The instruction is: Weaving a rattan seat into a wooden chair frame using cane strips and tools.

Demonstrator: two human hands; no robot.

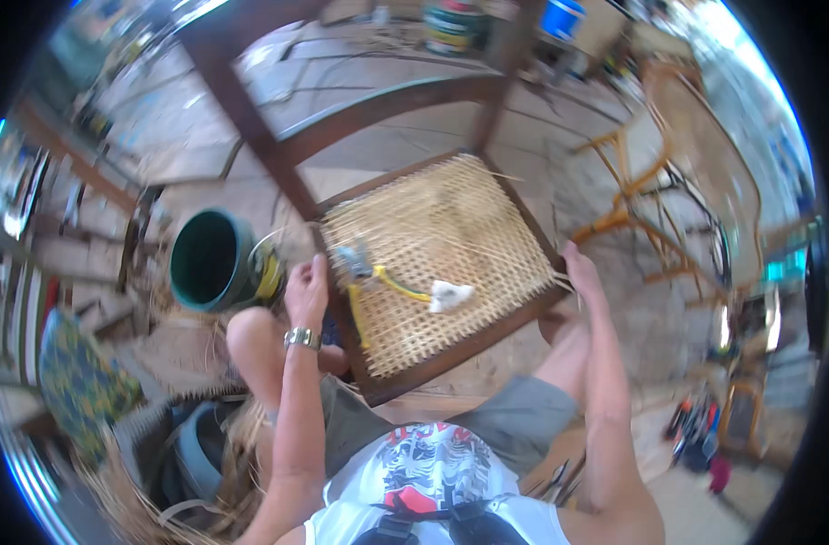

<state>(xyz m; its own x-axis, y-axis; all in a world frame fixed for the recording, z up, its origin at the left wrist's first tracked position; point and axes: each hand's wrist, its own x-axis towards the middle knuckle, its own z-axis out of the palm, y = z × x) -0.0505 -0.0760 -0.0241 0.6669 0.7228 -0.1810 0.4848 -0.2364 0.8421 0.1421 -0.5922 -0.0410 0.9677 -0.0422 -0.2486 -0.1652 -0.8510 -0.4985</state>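
Both hands on the cane seat's frame

Left hand (305, 292) fingers curl closed on the dark wood frame (451, 356) edge, right hand (580, 272) fingers wrap the opposite corner. Woven cane seat (451, 245) sits between them on the knees, yellow-handled pliers (369, 277) and a white scrap (451, 294) on top. Green bucket (210, 259) beside the left hand, insides too dark to tell.

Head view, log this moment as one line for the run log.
left hand: on chair seat frame's left edge | right hand: on right edge | woven cane seat: yellow-handled pliers, white scrap on it | green bucket: left
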